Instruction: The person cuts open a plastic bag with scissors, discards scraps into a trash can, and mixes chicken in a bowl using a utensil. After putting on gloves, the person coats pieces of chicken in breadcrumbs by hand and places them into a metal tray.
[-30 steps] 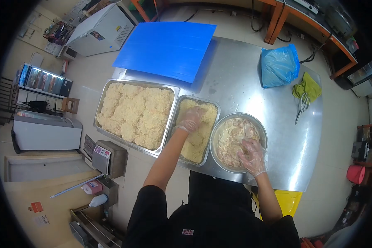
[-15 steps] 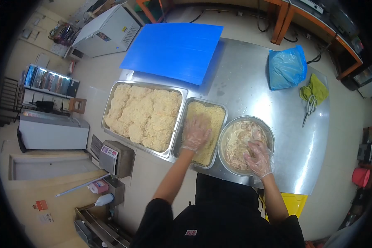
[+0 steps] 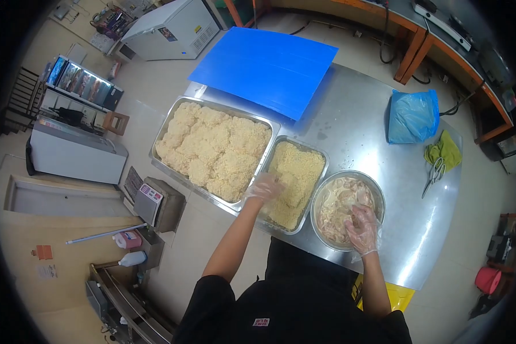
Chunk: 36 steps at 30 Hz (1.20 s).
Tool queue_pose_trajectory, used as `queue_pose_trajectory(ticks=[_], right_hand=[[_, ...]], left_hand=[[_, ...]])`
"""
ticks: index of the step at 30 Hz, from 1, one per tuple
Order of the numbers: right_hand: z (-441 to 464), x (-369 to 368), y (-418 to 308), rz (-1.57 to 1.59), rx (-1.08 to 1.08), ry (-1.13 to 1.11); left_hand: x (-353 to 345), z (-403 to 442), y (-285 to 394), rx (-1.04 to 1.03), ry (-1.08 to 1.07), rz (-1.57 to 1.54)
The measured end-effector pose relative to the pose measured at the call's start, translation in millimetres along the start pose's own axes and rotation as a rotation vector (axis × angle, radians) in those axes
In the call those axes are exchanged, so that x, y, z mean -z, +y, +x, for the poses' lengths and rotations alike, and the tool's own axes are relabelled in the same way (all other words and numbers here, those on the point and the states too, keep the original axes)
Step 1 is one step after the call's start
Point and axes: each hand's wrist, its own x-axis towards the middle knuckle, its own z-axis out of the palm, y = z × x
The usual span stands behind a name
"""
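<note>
My left hand (image 3: 266, 188), in a clear plastic glove, is at the left side of a narrow metal tray (image 3: 325, 166) of pale yellow crumbs (image 3: 295, 172). Its fingers point into the crumbs, loosely bent, slightly blurred and with nothing visible in them. Over the round metal bowl (image 3: 380, 195) hovers my right hand (image 3: 363, 230), gloved too, with its fingers apart and curved. Inside that bowl lie pieces of raw meat (image 3: 347, 198) in a whitish wet coating. To the left, a larger metal tray (image 3: 161, 123) holds several crumb-coated pieces (image 3: 215, 149).
A blue sheet (image 3: 264, 69) lies at the table's far side. On the right part of the steel table (image 3: 407, 229) are a blue plastic bag (image 3: 413, 117), a green cloth (image 3: 444, 152) and scissors (image 3: 434, 176). A scale (image 3: 149, 200) stands off to the left.
My left hand has drawn back from the middle of the crumbs to the tray's left side, its fingers bending from flat. My right hand stays over the bowl. The whole view has shifted.
</note>
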Motion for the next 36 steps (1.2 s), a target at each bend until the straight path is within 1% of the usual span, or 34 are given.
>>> queue_pose_trajectory(ticks=[3, 6, 9, 10, 12, 15, 18, 20, 23, 26, 29, 31, 32, 35, 36], right_hand=[[-1.2, 1.7, -2.1, 0.03, -0.02, -0.005], [0.1, -0.8, -0.2, 0.018, 0.002, -0.004], [-1.1, -1.5, 2.8, 0.02, 0.003, -0.002], [-2.4, -0.7, 2.7, 0.027, -0.005, -0.003], [-2.9, 0.1, 0.3, 0.017, -0.005, 0.004], [-2.9, -0.7, 1.9, 0.024, 0.005, 0.005], [-2.2, -1.8, 3.3, 0.026, 0.012, 0.0], [-2.2, -1.7, 2.6, 0.024, 0.012, 0.003], [-2.9, -1.0, 0.4, 0.026, 0.009, 0.01], [-2.3, -2.1, 1.8, 0.024, 0.019, 0.013], [-2.9, -2.4, -2.7, 0.011, 0.035, 0.02], [-2.9, 0.8, -4.4, -0.001, 0.019, 0.01], [-2.7, 0.7, -2.6, 0.016, 0.011, 0.009], [-10.8, -0.6, -0.7, 0.05, -0.035, 0.015], [-10.9, -0.7, -3.0, 0.05, -0.046, 0.012]], left_hand=[[-6.5, -7.5, -7.7, -0.142, 0.089, -0.128], [-5.3, -18.6, -1.0, -0.11, 0.134, -0.211], [-5.2, -29.2, -1.1, -0.236, 0.258, -0.181], [-2.6, -32.9, -1.3, -0.25, 0.276, -0.169], [26.1, -63.0, 14.9, -0.281, 0.311, -0.147], [66.3, -82.7, 22.6, -0.332, 0.338, -0.383], [105.9, -80.4, 12.5, -0.28, 0.537, -0.315], [130.0, -63.3, -8.0, -0.351, 0.656, -0.29], [174.8, -50.3, -19.5, -0.177, 0.728, -0.201], [187.8, -0.4, -56.2, -0.346, 0.955, -0.07], [175.5, 33.8, -66.7, -0.185, 0.88, 0.07], [161.3, 70.5, -87.7, -0.132, 0.721, 0.157], [161.9, 71.9, -81.9, -0.109, 0.638, 0.199], [163.4, 68.3, -70.4, -0.149, 0.837, 0.175], [156.8, 76.5, -70.7, -0.119, 0.895, 0.238]])
